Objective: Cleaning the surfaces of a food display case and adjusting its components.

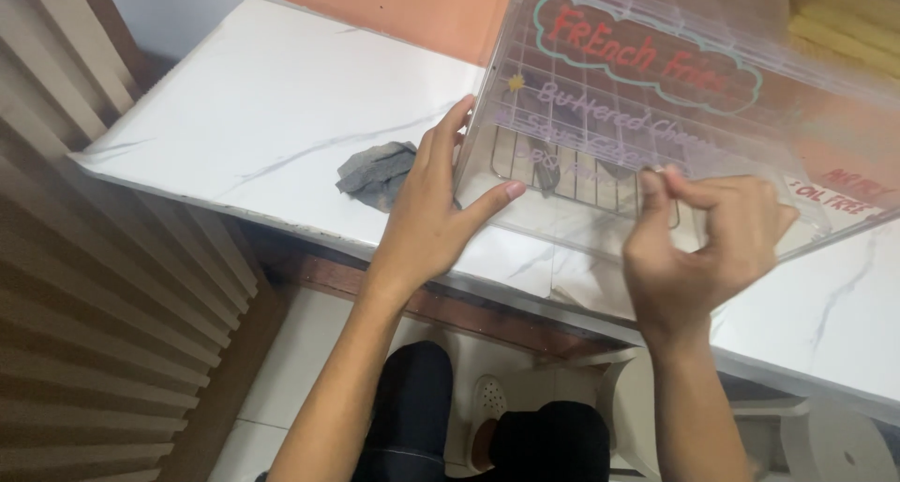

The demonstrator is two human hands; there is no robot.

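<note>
So the clear plastic display box (656, 116) sits tilted on the white marble counter (272, 116), upper right of frame. Left hand (431, 210) is spread flat on its corner, right hand (712, 238) pinches its front edge. Gray rag (375, 173) lies center-left.

A clear plastic case (656, 107) runs off the top and right edges of the frame. The right hand (708, 248), blurred, covers its near wall, fingertips indistinct. A grey cloth (375, 173) lies partly behind the left hand (436, 210) near the bench's (234, 116) front edge.
</note>
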